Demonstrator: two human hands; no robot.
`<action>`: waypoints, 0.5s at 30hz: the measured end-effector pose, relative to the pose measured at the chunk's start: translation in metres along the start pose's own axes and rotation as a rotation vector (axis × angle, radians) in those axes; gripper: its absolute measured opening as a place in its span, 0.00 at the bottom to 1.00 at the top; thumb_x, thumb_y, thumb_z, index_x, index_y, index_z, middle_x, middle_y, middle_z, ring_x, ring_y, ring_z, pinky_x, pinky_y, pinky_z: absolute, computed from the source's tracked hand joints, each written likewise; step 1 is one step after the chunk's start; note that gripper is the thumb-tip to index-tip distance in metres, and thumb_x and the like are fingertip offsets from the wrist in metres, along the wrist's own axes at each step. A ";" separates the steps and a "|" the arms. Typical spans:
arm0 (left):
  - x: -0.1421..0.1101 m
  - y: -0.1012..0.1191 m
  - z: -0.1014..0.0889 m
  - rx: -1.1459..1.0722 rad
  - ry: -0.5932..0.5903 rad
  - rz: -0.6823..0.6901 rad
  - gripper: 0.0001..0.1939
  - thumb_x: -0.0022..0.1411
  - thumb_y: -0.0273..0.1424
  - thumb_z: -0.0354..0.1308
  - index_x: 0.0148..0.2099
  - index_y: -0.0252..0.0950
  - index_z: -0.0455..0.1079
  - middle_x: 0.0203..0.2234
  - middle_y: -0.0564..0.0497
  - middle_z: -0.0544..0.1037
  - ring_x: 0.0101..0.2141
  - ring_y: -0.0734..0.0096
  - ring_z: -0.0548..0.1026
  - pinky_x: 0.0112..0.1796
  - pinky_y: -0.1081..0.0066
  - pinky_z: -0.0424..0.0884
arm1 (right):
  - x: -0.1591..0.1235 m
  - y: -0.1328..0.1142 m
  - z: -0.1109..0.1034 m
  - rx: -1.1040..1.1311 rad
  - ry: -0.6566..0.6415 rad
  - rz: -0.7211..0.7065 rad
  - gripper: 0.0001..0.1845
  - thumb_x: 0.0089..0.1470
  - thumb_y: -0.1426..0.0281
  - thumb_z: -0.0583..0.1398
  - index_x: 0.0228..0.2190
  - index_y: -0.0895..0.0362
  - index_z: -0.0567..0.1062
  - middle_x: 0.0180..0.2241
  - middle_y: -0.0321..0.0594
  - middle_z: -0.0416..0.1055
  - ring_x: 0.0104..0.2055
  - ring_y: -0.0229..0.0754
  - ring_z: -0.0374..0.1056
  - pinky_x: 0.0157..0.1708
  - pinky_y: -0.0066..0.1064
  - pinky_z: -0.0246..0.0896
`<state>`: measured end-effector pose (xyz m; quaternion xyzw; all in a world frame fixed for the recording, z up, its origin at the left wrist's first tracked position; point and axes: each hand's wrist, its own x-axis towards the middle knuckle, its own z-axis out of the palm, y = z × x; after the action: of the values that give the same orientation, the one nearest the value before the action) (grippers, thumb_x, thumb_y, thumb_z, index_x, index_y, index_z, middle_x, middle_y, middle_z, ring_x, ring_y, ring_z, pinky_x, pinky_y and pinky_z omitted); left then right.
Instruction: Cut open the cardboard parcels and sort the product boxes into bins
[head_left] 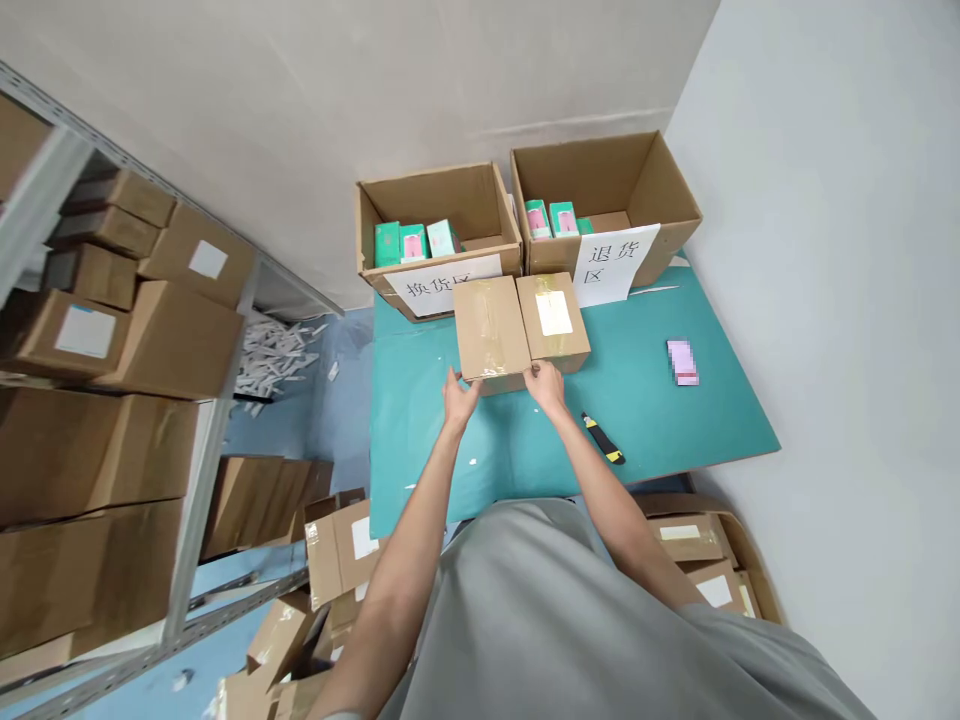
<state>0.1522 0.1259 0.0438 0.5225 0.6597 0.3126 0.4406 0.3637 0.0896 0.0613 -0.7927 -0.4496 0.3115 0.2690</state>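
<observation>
A taped cardboard box (489,320) stands on the green tabletop (420,440), and both my hands are at its near edge. My left hand (459,398) has its fingers closed on the near left corner. The near right corner is pinched by my right hand (545,385). Touching that box's right side is a second cardboard box (571,345) with a white label (553,313). A black and yellow utility knife (603,438) lies to the right of my right forearm. The undersides of my fingers are partly hidden.
Two large open cartons with paper signs, a left carton (363,230) and a right carton (679,225), hold several green boxes. A small pink item (682,362) lies at the right. Left stands a shelf of cartons (176,340); more boxes (337,550) are on the floor.
</observation>
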 end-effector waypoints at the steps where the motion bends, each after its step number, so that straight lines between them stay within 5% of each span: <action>1: 0.000 -0.003 -0.001 0.020 0.006 -0.017 0.45 0.58 0.39 0.74 0.73 0.29 0.66 0.70 0.25 0.74 0.78 0.35 0.61 0.75 0.45 0.57 | -0.004 -0.001 0.003 -0.001 -0.006 -0.004 0.14 0.69 0.68 0.63 0.50 0.59 0.85 0.54 0.57 0.84 0.55 0.56 0.83 0.61 0.43 0.74; 7: -0.027 -0.025 -0.017 0.063 0.075 -0.034 0.37 0.59 0.40 0.73 0.67 0.32 0.73 0.66 0.29 0.79 0.71 0.39 0.72 0.73 0.50 0.63 | -0.056 0.016 0.021 0.087 -0.073 -0.044 0.20 0.69 0.63 0.64 0.57 0.59 0.82 0.57 0.56 0.79 0.50 0.52 0.84 0.59 0.41 0.77; 12: -0.093 -0.073 -0.058 -0.051 0.108 -0.148 0.40 0.61 0.45 0.73 0.71 0.36 0.72 0.73 0.31 0.73 0.73 0.39 0.71 0.71 0.48 0.68 | -0.131 0.052 0.032 0.234 -0.367 -0.108 0.19 0.68 0.61 0.66 0.56 0.53 0.84 0.58 0.50 0.81 0.42 0.49 0.85 0.51 0.41 0.80; 15: -0.140 -0.100 -0.074 -0.115 0.129 -0.336 0.46 0.62 0.48 0.72 0.77 0.38 0.66 0.80 0.32 0.62 0.77 0.36 0.66 0.72 0.47 0.68 | -0.130 0.058 0.027 0.244 -0.477 -0.148 0.14 0.68 0.60 0.66 0.51 0.50 0.86 0.55 0.47 0.85 0.44 0.52 0.85 0.51 0.44 0.81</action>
<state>0.0525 -0.0316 0.0229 0.3580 0.7455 0.3045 0.4726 0.3230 -0.0467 0.0350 -0.6238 -0.5160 0.5208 0.2709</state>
